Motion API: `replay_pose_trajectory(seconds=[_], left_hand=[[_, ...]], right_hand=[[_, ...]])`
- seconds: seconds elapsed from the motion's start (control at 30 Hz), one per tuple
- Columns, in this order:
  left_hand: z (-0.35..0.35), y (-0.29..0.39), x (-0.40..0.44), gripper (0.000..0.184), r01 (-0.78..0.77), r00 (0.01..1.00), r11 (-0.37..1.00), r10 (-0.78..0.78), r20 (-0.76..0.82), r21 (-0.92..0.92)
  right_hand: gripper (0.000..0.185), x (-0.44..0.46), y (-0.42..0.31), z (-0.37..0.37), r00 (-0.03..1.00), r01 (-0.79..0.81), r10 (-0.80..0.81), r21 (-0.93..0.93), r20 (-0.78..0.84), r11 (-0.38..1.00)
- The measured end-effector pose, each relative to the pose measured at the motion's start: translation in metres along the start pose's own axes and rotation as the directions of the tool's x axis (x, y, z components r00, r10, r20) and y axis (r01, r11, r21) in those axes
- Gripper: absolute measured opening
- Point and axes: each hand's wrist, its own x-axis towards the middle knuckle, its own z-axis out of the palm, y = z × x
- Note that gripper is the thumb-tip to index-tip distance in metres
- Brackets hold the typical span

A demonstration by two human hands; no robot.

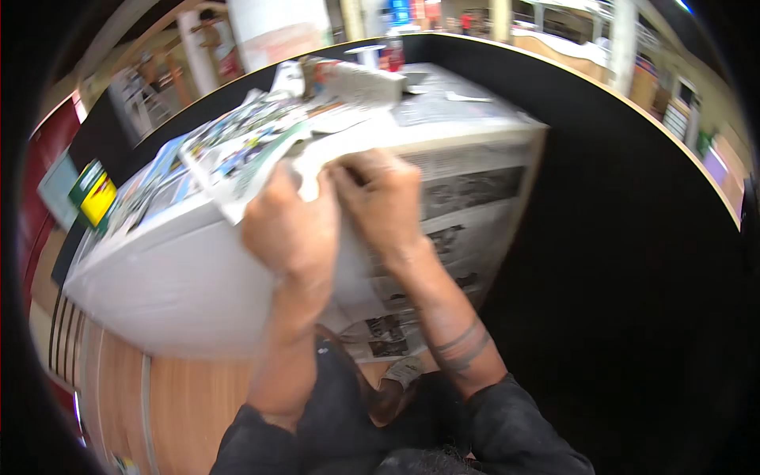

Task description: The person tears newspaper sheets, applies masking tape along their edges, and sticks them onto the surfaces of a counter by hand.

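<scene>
My left hand [291,222] and my right hand [381,198] are close together at the top front edge of a white counter [178,277]. Both are closed, fingers pinched on a newspaper sheet [356,141] that runs along this edge. Motion blur softens the hands, and the fingertips are partly hidden by the knuckles. More printed newspaper [467,194] covers the counter's side to the right of my hands. Crumpled, colourful pages [237,138] lie on the top to the left, and a folded newspaper bundle [360,83] stands behind.
A bottle with red contents [393,54] stands at the back of the counter. A green and yellow container [95,196] is at the far left. A black partition [617,206] curves around the back and right. Below is wood-look flooring [198,404].
</scene>
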Motion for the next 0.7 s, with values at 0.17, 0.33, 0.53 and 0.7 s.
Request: replay_pose_trajectory(seconds=[0.17, 0.33, 0.53, 0.7], left_hand=[[-0.007, -0.006, 0.006, 0.032, -0.208, 0.976, 0.975, 0.201, 0.085, 0.077], [-0.007, -0.02, 0.015, 0.032, -0.442, 0.897, 0.869, 0.422, 0.132, 0.222], [0.004, -0.047, 0.043, 0.039, -0.625, 0.781, 0.726, 0.578, 0.239, 0.286], [-0.034, 0.025, 0.035, 0.052, -0.563, 0.754, 0.805, 0.408, 0.514, 0.186]], right_hand=[[0.01, 0.005, 0.018, 0.001, 0.988, 0.142, -0.138, -0.076, 0.064, 0.987], [0.009, 0.008, 0.024, 0.008, 0.973, 0.223, -0.21, -0.163, 0.094, 0.961], [0.006, 0.014, 0.033, 0.024, 0.935, 0.293, -0.181, -0.379, 0.304, 0.878], [0.012, 0.031, 0.034, 0.041, 0.916, 0.359, -0.206, -0.476, 0.344, 0.803]])
